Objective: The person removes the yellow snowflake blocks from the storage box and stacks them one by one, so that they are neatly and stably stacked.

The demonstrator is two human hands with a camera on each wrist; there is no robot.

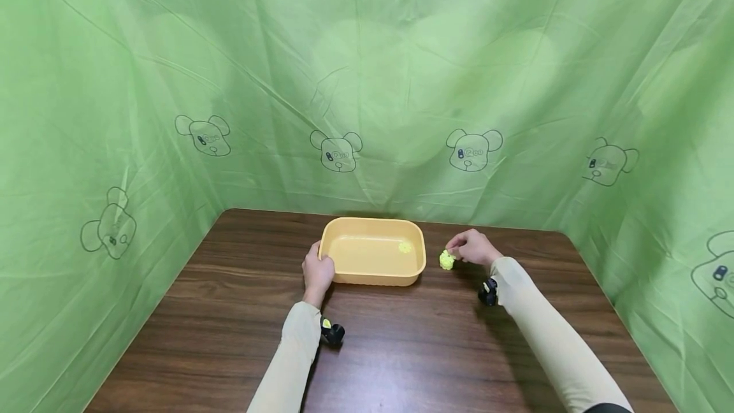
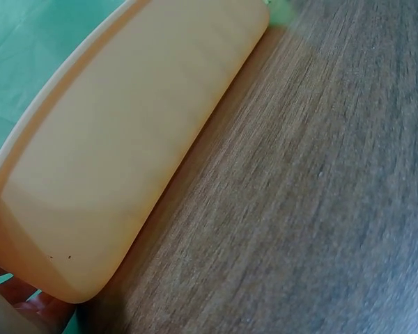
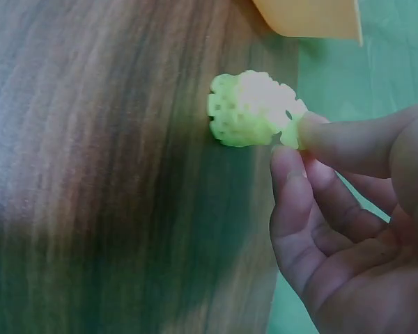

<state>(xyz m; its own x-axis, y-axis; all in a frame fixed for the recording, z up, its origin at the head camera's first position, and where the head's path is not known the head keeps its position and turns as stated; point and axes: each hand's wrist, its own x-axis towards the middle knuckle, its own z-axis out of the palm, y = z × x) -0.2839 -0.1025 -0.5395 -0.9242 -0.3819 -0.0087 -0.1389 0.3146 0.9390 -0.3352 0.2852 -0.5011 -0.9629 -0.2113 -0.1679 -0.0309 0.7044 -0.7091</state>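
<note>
A shallow pale-orange plastic bin (image 1: 375, 278) stands on the wooden table, and my left hand (image 1: 318, 271) grips its left end. From the left wrist, the long side wall of the bin (image 2: 125, 146) fills much of the view, with fingers (image 2: 45, 306) curled by its near corner. One small yellow flower-shaped disc (image 1: 405, 247) lies inside, toward the right. To the right of the bin, my right hand (image 1: 474, 248) pinches a rounded cluster of yellow-green interlocking snowflake discs (image 3: 244, 111). Thumb and fingertips hold it by a single disc at its edge.
The brown wooden table (image 1: 395, 349) reaches back to a green curtain (image 1: 401, 81) printed with bear faces, which also hangs along both sides. Each forearm carries a small black camera, one at the left wrist (image 1: 332, 333) and one at the right wrist (image 1: 489, 292).
</note>
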